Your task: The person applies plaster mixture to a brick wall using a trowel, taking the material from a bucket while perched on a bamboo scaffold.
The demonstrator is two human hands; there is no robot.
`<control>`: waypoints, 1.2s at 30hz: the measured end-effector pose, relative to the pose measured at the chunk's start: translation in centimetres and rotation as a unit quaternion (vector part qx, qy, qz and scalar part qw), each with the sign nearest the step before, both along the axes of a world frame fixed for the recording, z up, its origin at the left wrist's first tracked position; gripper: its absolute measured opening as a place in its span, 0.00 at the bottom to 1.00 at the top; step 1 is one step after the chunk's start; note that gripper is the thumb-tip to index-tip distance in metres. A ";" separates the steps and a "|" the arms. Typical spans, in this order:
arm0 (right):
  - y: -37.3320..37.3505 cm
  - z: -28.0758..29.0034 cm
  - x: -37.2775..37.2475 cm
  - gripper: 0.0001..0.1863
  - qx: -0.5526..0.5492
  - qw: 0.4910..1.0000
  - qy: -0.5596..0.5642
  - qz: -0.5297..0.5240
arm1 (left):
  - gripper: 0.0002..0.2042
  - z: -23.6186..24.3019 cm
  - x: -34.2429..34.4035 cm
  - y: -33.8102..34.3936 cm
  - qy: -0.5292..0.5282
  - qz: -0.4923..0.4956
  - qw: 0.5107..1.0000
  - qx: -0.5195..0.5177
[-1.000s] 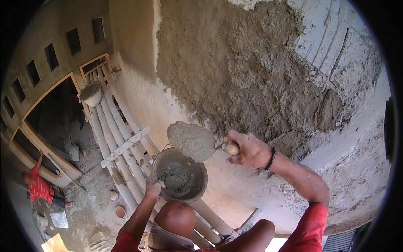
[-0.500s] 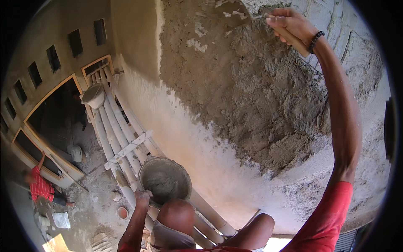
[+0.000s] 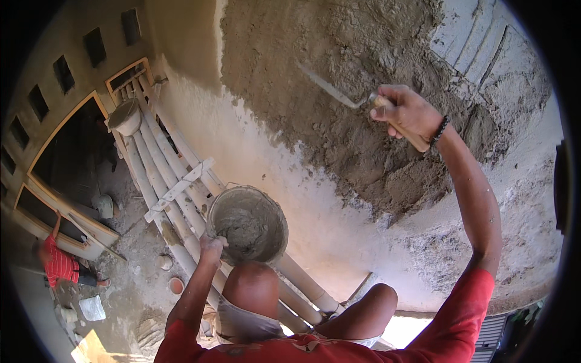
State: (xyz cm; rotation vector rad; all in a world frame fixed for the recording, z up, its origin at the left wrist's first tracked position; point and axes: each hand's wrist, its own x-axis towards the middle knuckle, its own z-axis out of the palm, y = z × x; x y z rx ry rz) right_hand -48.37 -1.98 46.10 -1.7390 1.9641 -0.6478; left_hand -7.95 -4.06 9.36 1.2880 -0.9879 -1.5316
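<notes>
A trowel (image 3: pixel 330 89) is in my right hand (image 3: pixel 413 112), its fingers wrapped round the wooden handle. Its thin blade, seen nearly edge-on, lies at the rough wet mortar (image 3: pixel 351 151) on the wall; whether it presses in I cannot tell. Lower down, my left hand (image 3: pixel 212 248) grips the near left rim of a bucket (image 3: pixel 282 227). Soft grey mortar (image 3: pixel 241 225) fills part of it, and the bucket tilts toward me beside my knee.
Lashed poles (image 3: pixel 163 158) with a white crosspiece (image 3: pixel 180 189) form a scaffold along the wall. A second bucket (image 3: pixel 126 118) stands at its far end. Well below, a person in a red striped shirt (image 3: pixel 60 264) is by a framed opening. Bare pale wall (image 3: pixel 290 199) borders the mortar.
My right hand has brought the trowel down across the mortared wall from near the top. The bucket, with my left hand on it, sits higher in view and tilts more toward me.
</notes>
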 end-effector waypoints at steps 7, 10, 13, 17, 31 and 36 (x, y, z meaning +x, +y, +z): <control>4.2 -16.3 4.1 0.10 0.108 0.917 0.333 0.189 | 0.28 4.2 -4.5 -1.4 -0.040 -0.127 0.991 -0.003; 5.5 -19.0 6.1 0.08 0.004 0.883 0.454 0.121 | 0.25 7.1 -6.0 -1.1 -0.047 -0.153 0.987 -0.021; 5.4 -21.2 7.9 0.10 0.019 0.856 0.490 0.164 | 0.25 8.3 -7.4 -0.7 -0.017 -0.172 0.985 -0.020; 5.4 -24.0 8.4 0.14 0.018 0.879 0.448 0.165 | 0.26 9.3 -9.5 -0.1 -0.004 -0.221 0.975 -0.003; 11.6 -25.4 5.9 0.19 -0.105 0.827 0.442 0.332 | 0.26 8.0 -9.7 -0.1 -0.084 -0.271 0.959 0.009; 13.3 -21.3 2.9 0.19 0.011 0.870 0.452 0.195 | 0.26 6.9 -9.4 0.4 -0.071 -0.278 0.958 0.000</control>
